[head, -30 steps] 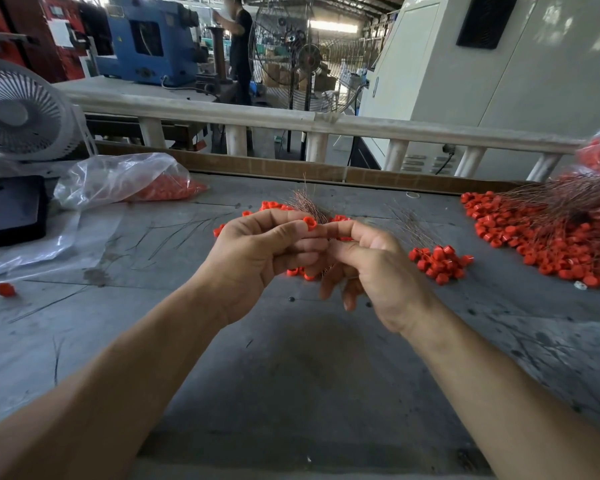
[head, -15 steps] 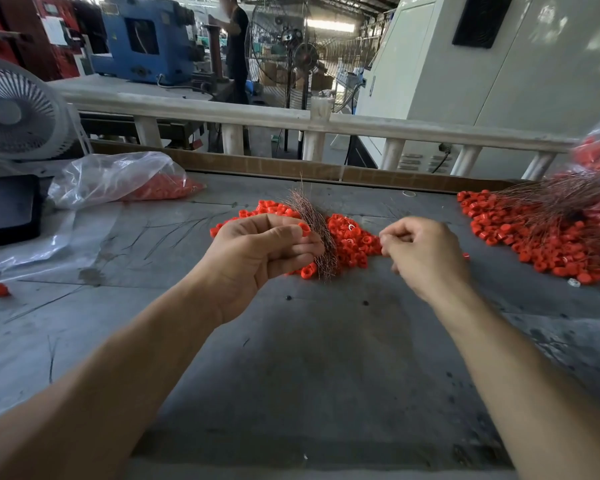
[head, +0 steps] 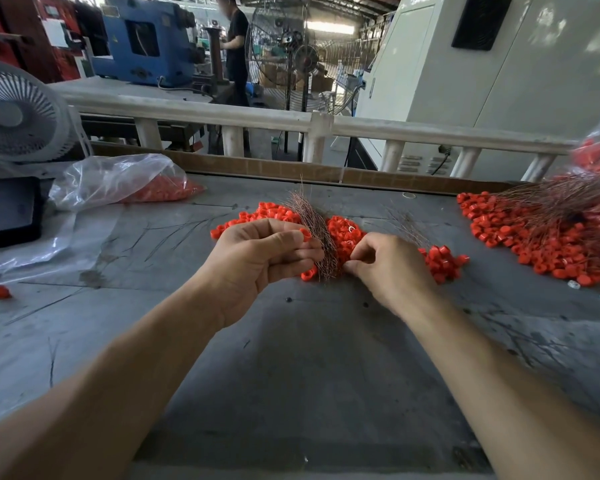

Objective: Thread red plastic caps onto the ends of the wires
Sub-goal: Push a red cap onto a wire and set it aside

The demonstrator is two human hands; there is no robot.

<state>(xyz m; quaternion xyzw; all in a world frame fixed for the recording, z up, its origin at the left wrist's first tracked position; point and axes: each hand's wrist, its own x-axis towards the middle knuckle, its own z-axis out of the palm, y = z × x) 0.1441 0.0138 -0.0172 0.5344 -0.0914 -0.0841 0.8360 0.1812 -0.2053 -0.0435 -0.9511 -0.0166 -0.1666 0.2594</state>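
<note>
Left hand (head: pixel 257 261): fingers curled; a bundle of thin copper-coloured wires (head: pixel 317 233) is gripped between thumb and fingertips, and a single red cap (head: pixel 305 234) is seen at the thumb tip, against the bundle. The wire ends fan upward and downward from the grip.

Right hand (head: pixel 390 268): fingers curled and tips pinched together at the lower end of the bundle, on the edge of the cap pile; whether a cap or wire is pinched cannot be told.

Loose red caps, pile (head: pixel 343 237): spread on the grey worktable (head: pixel 291 358) directly behind the bundle and both hands.

Second cap group (head: pixel 442 263): right of the bundle, just beyond the right hand, with a few wires lying on it.

Capped wires, large heap (head: pixel 551 233): far right of the bundle.

Clear plastic bag of red caps (head: pixel 125 181): left of and behind the bundle.

White fan (head: pixel 18 116): far left of the bundle, beyond the bag.

Stray red cap (head: pixel 0 292): well left of the bundle, near the table edge.
</note>
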